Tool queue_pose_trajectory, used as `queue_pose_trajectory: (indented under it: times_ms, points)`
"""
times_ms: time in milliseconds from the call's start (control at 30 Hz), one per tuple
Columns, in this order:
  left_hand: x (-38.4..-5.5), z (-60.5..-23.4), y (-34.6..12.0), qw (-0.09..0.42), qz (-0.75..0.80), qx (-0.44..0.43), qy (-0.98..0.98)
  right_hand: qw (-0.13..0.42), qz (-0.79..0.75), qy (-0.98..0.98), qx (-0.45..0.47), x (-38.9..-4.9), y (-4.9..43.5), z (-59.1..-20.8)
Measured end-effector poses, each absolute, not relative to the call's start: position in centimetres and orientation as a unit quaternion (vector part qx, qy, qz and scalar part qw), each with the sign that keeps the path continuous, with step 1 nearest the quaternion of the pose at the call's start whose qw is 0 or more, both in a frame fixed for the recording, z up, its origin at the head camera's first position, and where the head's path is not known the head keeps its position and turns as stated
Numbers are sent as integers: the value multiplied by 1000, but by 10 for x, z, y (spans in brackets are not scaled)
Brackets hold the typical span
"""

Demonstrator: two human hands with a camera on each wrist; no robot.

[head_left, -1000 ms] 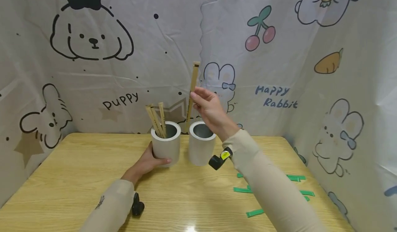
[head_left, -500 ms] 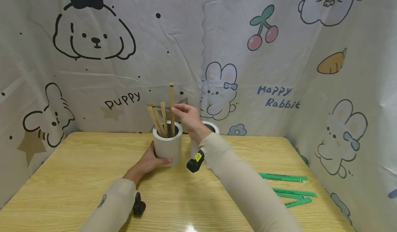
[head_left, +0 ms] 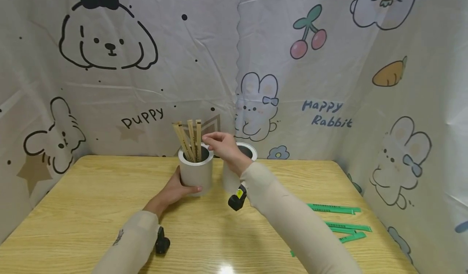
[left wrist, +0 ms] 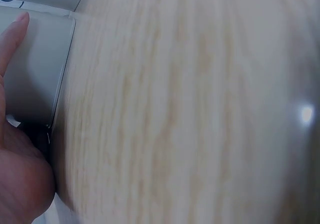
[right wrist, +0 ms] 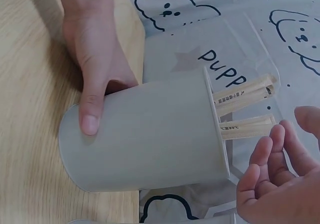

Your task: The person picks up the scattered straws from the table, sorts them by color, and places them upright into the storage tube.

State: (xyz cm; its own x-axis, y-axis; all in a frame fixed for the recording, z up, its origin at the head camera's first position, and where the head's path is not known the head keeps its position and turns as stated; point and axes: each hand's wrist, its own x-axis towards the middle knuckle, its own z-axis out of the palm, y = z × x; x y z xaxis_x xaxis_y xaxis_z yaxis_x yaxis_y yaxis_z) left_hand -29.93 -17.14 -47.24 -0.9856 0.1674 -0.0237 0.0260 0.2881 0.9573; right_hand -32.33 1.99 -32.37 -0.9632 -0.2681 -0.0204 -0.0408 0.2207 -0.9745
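The right hand [head_left: 224, 146] has loosely bent fingers, thumb apart, holding nothing, just beside slim tan sticks [head_left: 192, 139] standing in a white cylindrical cup [head_left: 197, 177]. The left hand [head_left: 172, 192] grips that cup's side. Nearby stands a second white cup [head_left: 228, 179]; flat green strips [head_left: 334, 209] lie farther right.

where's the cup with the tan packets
In the head view, the white cup is left of centre near the back of the table, gripped by the left hand, just left of the other cup.
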Motion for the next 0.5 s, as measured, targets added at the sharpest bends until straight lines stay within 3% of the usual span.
queue_pose_trajectory:
  times_ms: [500]
  points:
    - [-302, -474, -172, 58, 594, 66, 799, 106, -578, 797, -143, -309, 23, -327]
